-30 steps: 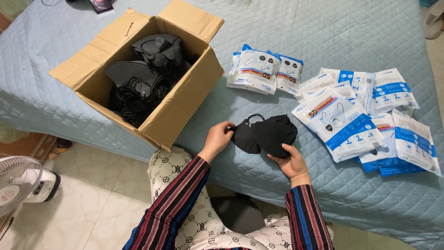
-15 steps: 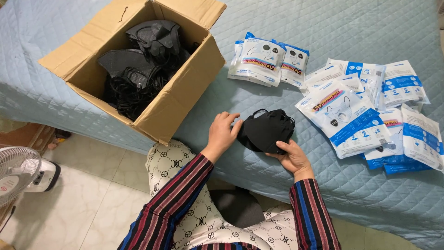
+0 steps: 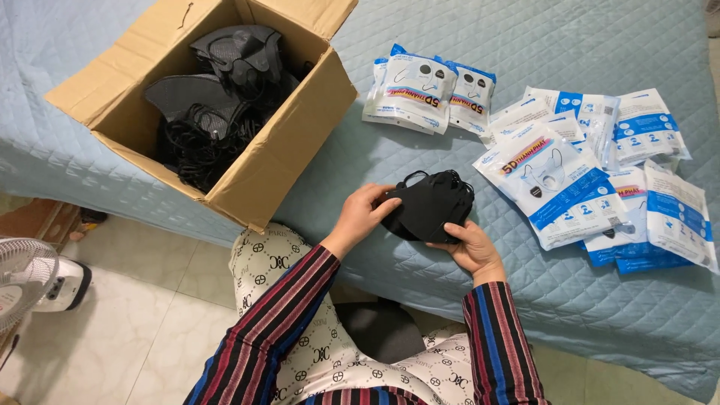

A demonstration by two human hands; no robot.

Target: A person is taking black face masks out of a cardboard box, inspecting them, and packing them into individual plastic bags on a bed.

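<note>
Both my hands hold a small stack of black face masks [image 3: 429, 204] just above the near edge of the blue quilted bed [image 3: 465, 67]. My left hand [image 3: 365, 212] grips the stack's left end, and my right hand [image 3: 469, 244] cups it from below on the right. An open cardboard box [image 3: 277, 150] full of loose black masks [image 3: 217, 90] stands to the left on the bed. White and blue sealed mask packets [image 3: 555, 180] lie spread to the right, and a smaller pile of packets [image 3: 420, 90] lies behind the hands.
A white fan [image 3: 30, 281] stands on the tiled floor at the lower left. My lap in patterned trousers [image 3: 285, 300] is below the bed edge. A wooden piece [image 3: 37, 217] shows at the left edge.
The stack of masks has been gathered tighter between both hands. The view has shifted slightly, so the box and packets appear higher in the frame.
</note>
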